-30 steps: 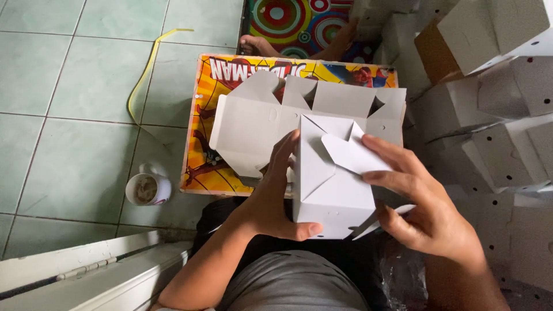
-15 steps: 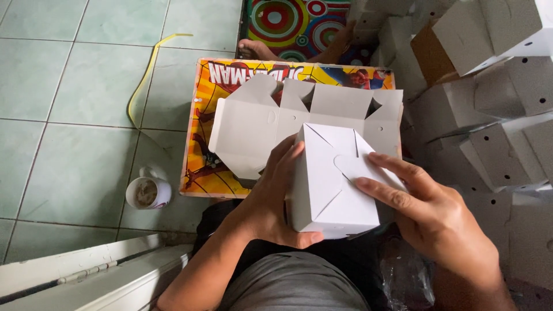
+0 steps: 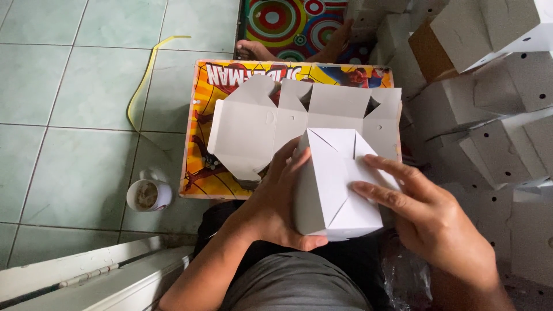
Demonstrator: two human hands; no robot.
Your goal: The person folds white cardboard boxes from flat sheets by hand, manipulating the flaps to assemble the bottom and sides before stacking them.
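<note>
Floor: green tiles (image 3: 86, 75) fill the left side; a thin yellow strap (image 3: 141, 86) lies curved on them
Cup: a small white cup (image 3: 148, 196) stands on the floor, just beside the left edge of the colourful board
White frame: a white rail (image 3: 86, 276) runs along the bottom left corner; what it belongs to, I cannot tell
Colourful board: a yellow and red cartoon board (image 3: 201, 115) lies flat on the floor; it carries the flat box sheet
Flat box sheet: an unfolded white carton (image 3: 253, 126) lies open on the board, its flaps pointing away from the person
Left hand: the left hand (image 3: 276, 207) grips the left side of the folded white box; the fingers lie on its left wall and the thumb goes under the lower edge
Folded white box: the folded white box (image 3: 337, 184) is held between both hands, above the person's lap and in front of the flat sheet; its closed flaps face the camera
Right hand: the right hand (image 3: 432, 224) presses with stretched fingers on the right flap of the box; the fingers are straight and slightly spread, not curled
Box pile: many finished white boxes (image 3: 495, 115) with small holes are stacked on the right, near the right hand
Another person: a bare foot (image 3: 256, 50) rests on a patterned mat (image 3: 288, 23) with circles, beyond the board
</note>
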